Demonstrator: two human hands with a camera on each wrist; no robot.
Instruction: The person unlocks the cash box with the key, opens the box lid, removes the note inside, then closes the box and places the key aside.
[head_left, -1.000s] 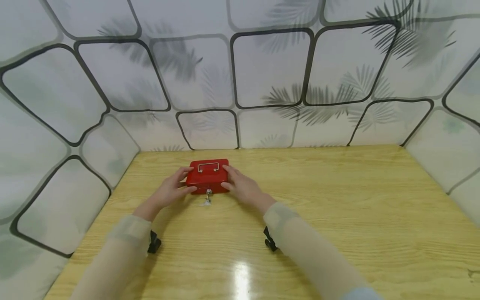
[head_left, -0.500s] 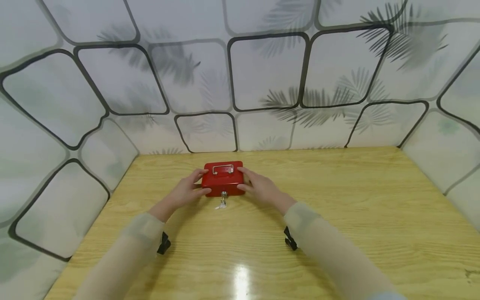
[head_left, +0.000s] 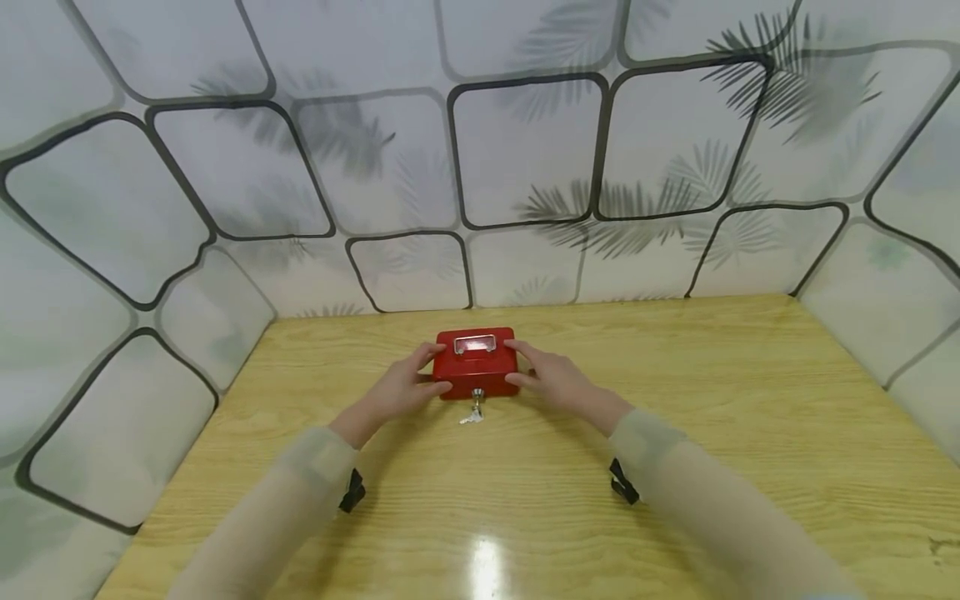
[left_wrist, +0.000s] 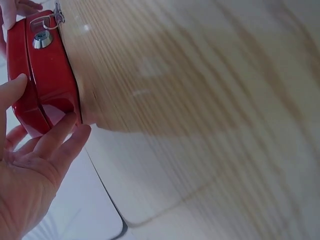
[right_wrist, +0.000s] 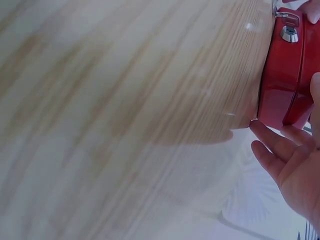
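A small red cash box (head_left: 476, 365) sits on the wooden table with its lid down and a wire handle on top. From the lock (left_wrist: 42, 39) in its front hang keys (head_left: 475, 412). My left hand (head_left: 401, 387) grips the box's left end, thumb at the front and fingers around the end and lid. At the opposite end, my right hand (head_left: 561, 382) holds it the same way. In the left wrist view, fingertips reach the box's lower edge by the tabletop. The right wrist view shows the right fingers along its end.
The wood-grain table (head_left: 675, 400) stretches to both sides and toward me. A patterned fabric wall (head_left: 525, 267) stands behind it, and another wall (head_left: 82, 400) rises along the left. Each wrist carries a black strap mount (head_left: 624, 482).
Both hands have moved the cash box to the right along the table, from left of centre to about the middle of the head view. Their hold looks the same.
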